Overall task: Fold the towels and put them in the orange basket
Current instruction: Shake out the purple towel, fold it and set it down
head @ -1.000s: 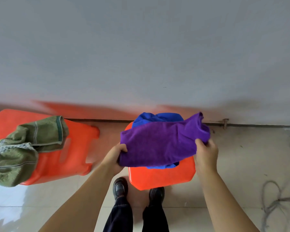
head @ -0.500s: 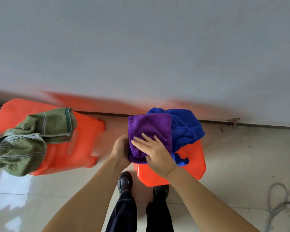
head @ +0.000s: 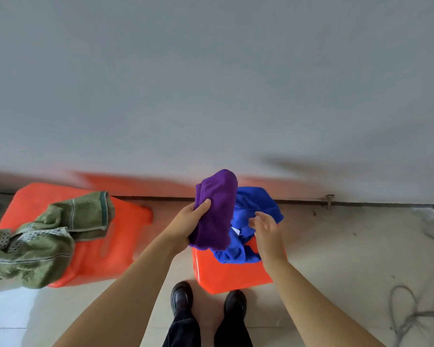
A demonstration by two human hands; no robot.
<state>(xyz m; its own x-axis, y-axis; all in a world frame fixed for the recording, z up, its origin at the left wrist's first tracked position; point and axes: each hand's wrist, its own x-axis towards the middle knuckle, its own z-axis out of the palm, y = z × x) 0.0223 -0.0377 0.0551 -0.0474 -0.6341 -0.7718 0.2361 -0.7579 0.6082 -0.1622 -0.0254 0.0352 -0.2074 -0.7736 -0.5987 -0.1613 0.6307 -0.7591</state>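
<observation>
**Purple towel folded in left hand, over the right-side basket**

Left hand (head: 189, 222) is clamped on the purple towel (head: 217, 209): thumb across the front face, fingers wrapped behind. Towel is a compact folded bundle, held roughly upright, top end rounded over, bottom edge hanging just above the near-left corner of the orange basket (head: 226, 274) in front of the feet

Right hand (head: 266, 229) is free, fingers spread and slightly blurred, holding nothing. It hovers over the blue towel (head: 254, 209), just beside the purple one; can't tell whether the fingertips touch the blue cloth

Blue towel is crumpled, not folded, heaped in the basket and spilling over the rim. Small white tag (head: 235, 231) shows on it between the two hands

Second orange basket (head: 115, 249) sits well apart on the left, near the wall. Green towels (head: 39, 241) are draped over it unfolded, hanging past its left and near edges. Looks like more than one piece, count unclear

Floor (head: 348, 246) is pale glossy tile. Grey wall (head: 211, 83) fills the top half, with orange reflection along its base. Loose grey cable (head: 411, 314) lies on the tiles bottom right. Black shoes (head: 182, 298) and dark trousers visible bottom centre, toes right up at the near wall of the basket holding the blue towel
</observation>
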